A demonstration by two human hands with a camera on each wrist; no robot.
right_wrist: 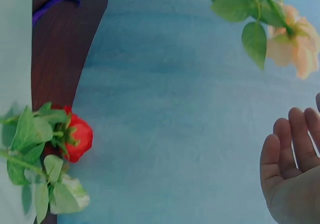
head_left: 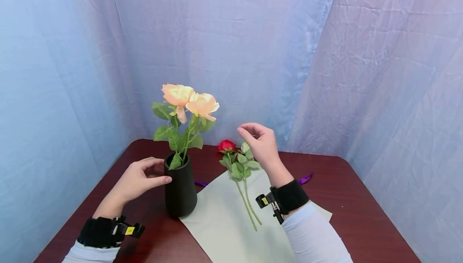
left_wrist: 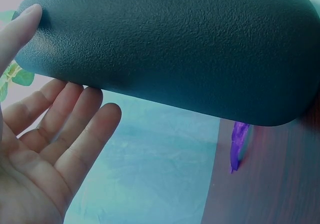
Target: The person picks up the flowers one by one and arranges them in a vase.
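The left hand (head_left: pixel 139 180) rests open-fingered against the black vase (head_left: pixel 180 190) near the left edge of the surface (head_left: pixel 361 198), thumb touching its upper wall. The right hand (head_left: pixel 261 144) hovers empty, fingers relaxed, above the red rose (head_left: pixel 226 145) lying on the pale paper (head_left: pixel 224 227). Best to steady the vase firmly and pinch the stem low, below the leaves

Soft, even light is filling the head view, casting faint shadows. Wrist views are showing a blue-teal tint; the textured black vase (left_wrist: pixel 170 49) is looming close, slightly soft.
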